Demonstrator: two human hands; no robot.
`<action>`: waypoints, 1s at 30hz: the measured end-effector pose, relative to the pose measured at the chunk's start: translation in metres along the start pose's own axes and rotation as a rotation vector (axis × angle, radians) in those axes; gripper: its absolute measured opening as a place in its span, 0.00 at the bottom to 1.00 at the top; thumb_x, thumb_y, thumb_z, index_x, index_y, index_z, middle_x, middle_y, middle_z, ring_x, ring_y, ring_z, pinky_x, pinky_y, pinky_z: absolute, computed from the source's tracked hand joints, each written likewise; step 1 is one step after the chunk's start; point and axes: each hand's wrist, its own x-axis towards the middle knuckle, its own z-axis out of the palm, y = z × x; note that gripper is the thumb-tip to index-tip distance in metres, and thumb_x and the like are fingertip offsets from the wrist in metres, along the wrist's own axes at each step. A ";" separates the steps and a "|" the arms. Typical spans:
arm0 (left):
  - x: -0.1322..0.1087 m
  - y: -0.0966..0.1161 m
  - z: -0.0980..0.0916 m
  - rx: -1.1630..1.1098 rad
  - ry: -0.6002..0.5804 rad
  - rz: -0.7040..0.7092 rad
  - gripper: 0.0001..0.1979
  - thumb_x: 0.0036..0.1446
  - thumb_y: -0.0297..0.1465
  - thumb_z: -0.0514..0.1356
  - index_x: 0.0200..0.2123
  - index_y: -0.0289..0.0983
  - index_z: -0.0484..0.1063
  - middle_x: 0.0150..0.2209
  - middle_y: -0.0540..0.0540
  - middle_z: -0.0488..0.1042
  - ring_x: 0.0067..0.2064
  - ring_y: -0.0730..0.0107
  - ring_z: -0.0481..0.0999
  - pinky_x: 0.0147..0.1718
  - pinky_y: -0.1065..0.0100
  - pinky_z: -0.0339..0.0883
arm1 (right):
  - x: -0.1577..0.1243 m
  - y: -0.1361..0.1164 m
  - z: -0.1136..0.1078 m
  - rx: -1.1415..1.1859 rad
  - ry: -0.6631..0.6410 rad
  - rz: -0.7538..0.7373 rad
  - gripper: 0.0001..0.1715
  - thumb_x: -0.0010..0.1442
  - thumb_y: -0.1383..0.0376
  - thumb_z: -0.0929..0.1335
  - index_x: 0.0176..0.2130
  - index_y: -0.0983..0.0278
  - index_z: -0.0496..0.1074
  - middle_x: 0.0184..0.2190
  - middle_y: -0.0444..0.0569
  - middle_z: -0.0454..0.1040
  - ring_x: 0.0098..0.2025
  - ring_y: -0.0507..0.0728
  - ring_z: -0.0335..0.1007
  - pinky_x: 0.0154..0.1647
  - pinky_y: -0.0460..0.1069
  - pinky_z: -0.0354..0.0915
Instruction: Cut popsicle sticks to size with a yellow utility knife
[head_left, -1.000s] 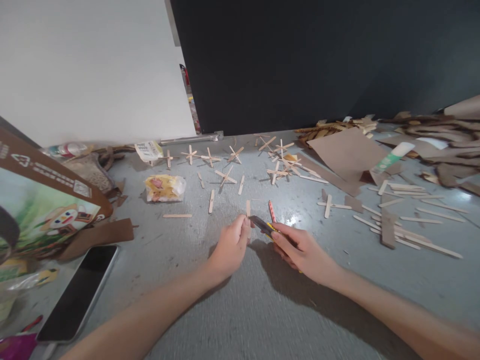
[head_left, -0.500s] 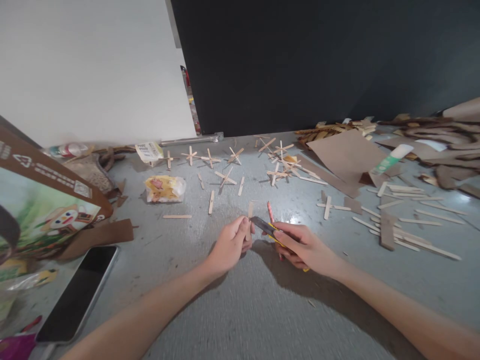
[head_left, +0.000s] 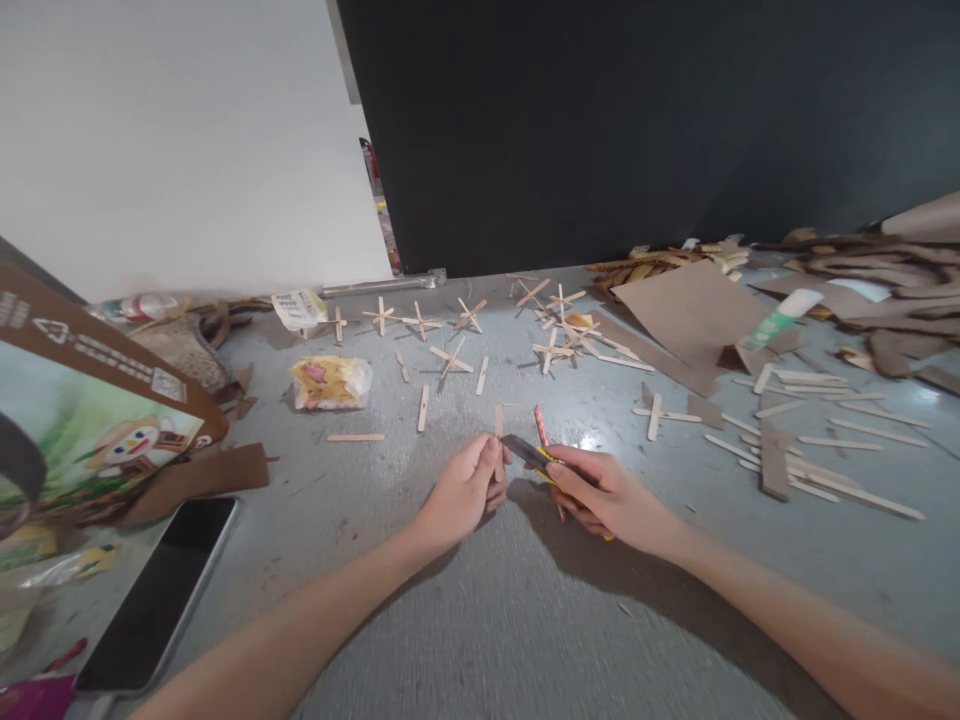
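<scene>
Between the thumb and fingers of my left hand a short wooden craft stick stands nearly upright. My right hand is wrapped around a yellow and black utility knife, its front end at the stick's right side. Whether the blade touches the wood I cannot tell. A red and white striped stick passes behind and under the right hand; whether it is held there is hidden. Beyond the hands lie single craft sticks and several crossed-stick pieces.
Loose craft sticks and a glue stick lie on the right, near brown cardboard. On the left are a phone, a printed carton and a yellow packet. A dark panel stands at the back.
The view has shifted very slightly. Both hands keep almost the same place and grip, with the knife's front end still beside the craft stick.
</scene>
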 end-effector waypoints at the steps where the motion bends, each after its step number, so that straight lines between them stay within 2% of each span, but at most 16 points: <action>1: -0.001 0.000 0.000 0.015 0.000 -0.007 0.27 0.65 0.61 0.49 0.36 0.41 0.60 0.19 0.61 0.50 0.17 0.77 0.55 0.18 0.72 0.51 | 0.000 0.000 0.001 -0.009 0.028 -0.025 0.29 0.66 0.38 0.65 0.36 0.60 0.66 0.20 0.36 0.60 0.15 0.46 0.48 0.14 0.43 0.51; 5: -0.003 -0.003 0.002 0.077 -0.013 -0.033 0.27 0.66 0.61 0.46 0.36 0.43 0.58 0.20 0.62 0.48 0.16 0.76 0.53 0.16 0.73 0.50 | 0.000 0.000 0.005 -0.105 0.242 -0.166 0.21 0.66 0.45 0.67 0.40 0.60 0.70 0.21 0.39 0.66 0.19 0.50 0.63 0.22 0.47 0.65; 8: -0.004 -0.005 0.003 0.216 -0.028 0.002 0.26 0.69 0.58 0.44 0.36 0.42 0.59 0.21 0.59 0.53 0.20 0.75 0.54 0.20 0.72 0.53 | 0.002 0.001 0.010 -0.176 0.349 -0.199 0.17 0.64 0.50 0.70 0.42 0.60 0.71 0.22 0.39 0.68 0.20 0.52 0.67 0.23 0.48 0.66; 11: -0.006 -0.003 0.002 0.346 -0.079 0.068 0.26 0.71 0.56 0.42 0.33 0.41 0.58 0.24 0.56 0.58 0.24 0.73 0.57 0.25 0.70 0.55 | 0.006 0.003 0.016 -0.265 0.366 -0.243 0.14 0.63 0.53 0.69 0.42 0.61 0.73 0.21 0.38 0.67 0.19 0.51 0.65 0.22 0.47 0.63; 16: -0.007 0.003 0.003 0.380 -0.117 0.070 0.28 0.70 0.57 0.40 0.31 0.41 0.56 0.25 0.55 0.58 0.27 0.71 0.58 0.28 0.67 0.54 | 0.008 0.001 0.021 -0.322 0.401 -0.310 0.14 0.62 0.55 0.69 0.43 0.61 0.76 0.25 0.42 0.72 0.22 0.51 0.63 0.24 0.47 0.62; 24: -0.006 0.000 0.003 0.305 -0.117 0.077 0.30 0.67 0.61 0.41 0.30 0.42 0.56 0.25 0.54 0.56 0.28 0.69 0.56 0.29 0.67 0.52 | 0.006 0.002 0.024 -0.299 0.400 -0.223 0.15 0.63 0.52 0.69 0.43 0.60 0.75 0.25 0.45 0.72 0.26 0.54 0.69 0.24 0.48 0.62; 30: -0.006 -0.001 0.003 0.323 -0.136 0.067 0.29 0.69 0.59 0.41 0.31 0.41 0.57 0.25 0.54 0.56 0.28 0.69 0.55 0.30 0.66 0.52 | 0.007 0.002 0.023 -0.313 0.396 -0.217 0.14 0.63 0.52 0.68 0.38 0.59 0.74 0.26 0.46 0.73 0.28 0.55 0.71 0.25 0.48 0.62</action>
